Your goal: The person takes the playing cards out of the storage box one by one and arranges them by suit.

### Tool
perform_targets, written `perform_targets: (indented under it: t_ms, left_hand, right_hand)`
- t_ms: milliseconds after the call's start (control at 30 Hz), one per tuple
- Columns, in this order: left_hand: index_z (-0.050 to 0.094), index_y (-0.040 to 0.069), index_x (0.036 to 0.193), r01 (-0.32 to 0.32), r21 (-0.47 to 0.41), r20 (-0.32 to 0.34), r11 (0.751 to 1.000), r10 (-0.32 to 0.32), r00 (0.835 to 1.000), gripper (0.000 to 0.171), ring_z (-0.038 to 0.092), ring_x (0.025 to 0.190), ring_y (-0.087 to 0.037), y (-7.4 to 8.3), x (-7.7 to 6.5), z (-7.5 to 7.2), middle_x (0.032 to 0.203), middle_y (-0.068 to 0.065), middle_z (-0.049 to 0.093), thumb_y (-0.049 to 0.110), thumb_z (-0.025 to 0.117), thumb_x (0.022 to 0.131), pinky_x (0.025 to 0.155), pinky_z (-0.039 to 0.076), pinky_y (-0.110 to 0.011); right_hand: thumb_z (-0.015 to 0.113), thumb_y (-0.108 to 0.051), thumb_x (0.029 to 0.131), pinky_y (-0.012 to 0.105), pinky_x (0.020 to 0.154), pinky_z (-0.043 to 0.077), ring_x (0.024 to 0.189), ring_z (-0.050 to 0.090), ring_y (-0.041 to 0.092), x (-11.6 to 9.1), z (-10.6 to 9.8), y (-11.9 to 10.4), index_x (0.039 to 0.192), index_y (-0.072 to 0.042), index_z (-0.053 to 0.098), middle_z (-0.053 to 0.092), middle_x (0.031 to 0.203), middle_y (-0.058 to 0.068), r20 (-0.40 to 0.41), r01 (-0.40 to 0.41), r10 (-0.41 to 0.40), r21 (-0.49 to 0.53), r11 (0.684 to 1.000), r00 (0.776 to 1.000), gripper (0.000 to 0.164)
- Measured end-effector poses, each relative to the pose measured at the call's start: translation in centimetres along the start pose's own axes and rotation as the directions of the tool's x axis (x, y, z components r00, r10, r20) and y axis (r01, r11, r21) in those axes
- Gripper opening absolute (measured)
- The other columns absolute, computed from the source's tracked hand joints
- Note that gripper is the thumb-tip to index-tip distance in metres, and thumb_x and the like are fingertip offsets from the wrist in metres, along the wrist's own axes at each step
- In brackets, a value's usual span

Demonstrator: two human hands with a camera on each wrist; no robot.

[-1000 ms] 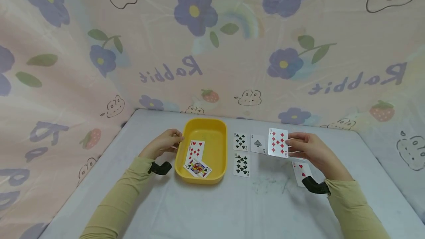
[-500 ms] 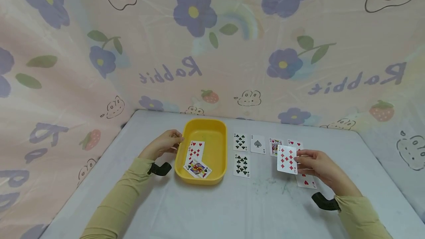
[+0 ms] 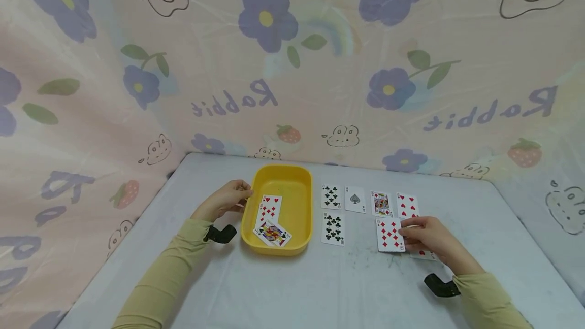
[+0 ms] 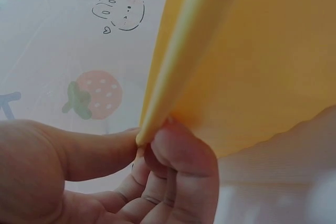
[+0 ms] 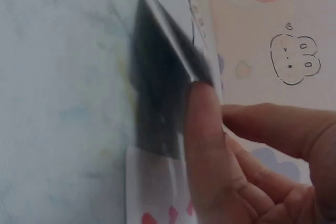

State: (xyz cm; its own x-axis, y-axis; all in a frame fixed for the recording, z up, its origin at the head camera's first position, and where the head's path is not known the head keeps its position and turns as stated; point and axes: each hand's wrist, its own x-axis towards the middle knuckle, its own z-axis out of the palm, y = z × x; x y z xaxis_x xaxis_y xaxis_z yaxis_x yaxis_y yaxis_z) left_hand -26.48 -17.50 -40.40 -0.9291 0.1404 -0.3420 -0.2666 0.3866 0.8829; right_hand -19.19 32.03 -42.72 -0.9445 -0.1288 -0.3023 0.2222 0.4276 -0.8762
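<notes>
My right hand [image 3: 431, 240] pinches a nine of diamonds playing card [image 3: 389, 235] by its right edge, low over the table. The right wrist view shows this card nearly edge-on, with its dark shadow beside it. Under that hand, a hearts card [image 3: 424, 255] is mostly hidden. My left hand [image 3: 226, 200] pinches the left rim of a yellow tray [image 3: 294, 192], thumb outside and fingers curled at the edge, as the left wrist view [image 4: 157, 103] shows. Inside the tray lie several overlapping cards, a face card [image 3: 273, 232] uppermost.
Right of the tray, a back row holds a clubs card [image 3: 331, 197], an ace of spades [image 3: 355, 199], a face card [image 3: 381, 203] and a hearts card [image 3: 407, 204]. A ten of clubs [image 3: 333, 229] lies in front. Printed cloth [image 3: 292, 65] walls the table.
The right hand has carried the nine of diamonds down and toward the front of the table, uncovering the face card and hearts card in the back row. The left hand stays on the tray.
</notes>
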Motion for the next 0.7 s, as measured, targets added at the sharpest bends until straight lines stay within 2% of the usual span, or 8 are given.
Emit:
perform_targets:
  t_ms: [267, 367, 600, 700]
  left_hand:
    - [0.048, -0.002, 0.113, -0.001, 0.000, 0.000, 1.000, 0.001, 1.000, 0.021, 0.058, 0.077, -0.020, 0.14, -0.12, 0.02, 0.096, -0.013, 0.057, 0.015, 0.050, 0.101, 0.065, 0.054, -0.029]
    - [0.048, -0.002, 0.113, -0.009, 0.005, 0.005, 1.000, 0.009, 1.000, 0.021, 0.059, 0.077, -0.020, 0.17, -0.14, 0.05, 0.097, -0.014, 0.057, 0.015, 0.049, 0.101, 0.065, 0.054, -0.029]
    - [0.048, -0.002, 0.113, -0.005, 0.014, 0.003, 1.000, 0.005, 1.000, 0.021, 0.059, 0.077, -0.020, 0.20, -0.08, 0.02, 0.097, -0.014, 0.058, 0.015, 0.050, 0.100, 0.065, 0.055, -0.030]
    - [0.048, -0.001, 0.113, -0.001, 0.014, 0.004, 1.000, 0.000, 1.000, 0.021, 0.058, 0.077, -0.020, 0.18, -0.09, 0.04, 0.096, -0.014, 0.057, 0.015, 0.050, 0.100, 0.065, 0.055, -0.030]
  right_hand:
    - [0.066, -0.010, 0.089, 0.031, 0.059, 0.056, 0.066, 0.062, 0.016, 0.29, 0.45, -0.34, 0.116, 0.015, 0.053, 0.066, 0.080, 0.007, -0.098, -0.033, 0.022, -0.104, 0.994, 0.995, 0.040]
    - [0.066, -0.010, 0.089, 0.032, 0.058, 0.055, 0.064, 0.063, 0.018, 0.22, 0.55, -0.49, 0.115, 0.015, 0.053, 0.065, 0.081, 0.008, -0.106, -0.035, 0.020, -0.137, 0.990, 0.994, 0.039]
    - [0.063, -0.010, 0.091, 0.036, 0.060, 0.056, 0.064, 0.065, 0.023, 0.05, 0.61, -0.53, 0.115, 0.013, 0.053, 0.063, 0.080, 0.012, -0.092, -0.048, 0.037, -0.118, 0.992, 0.995, 0.035]
    - [0.061, -0.011, 0.092, 0.036, 0.060, 0.056, 0.065, 0.066, 0.024, -0.02, 0.34, -0.81, 0.117, 0.014, 0.052, 0.064, 0.080, 0.012, -0.098, -0.030, 0.015, -0.149, 0.988, 0.995, 0.036]
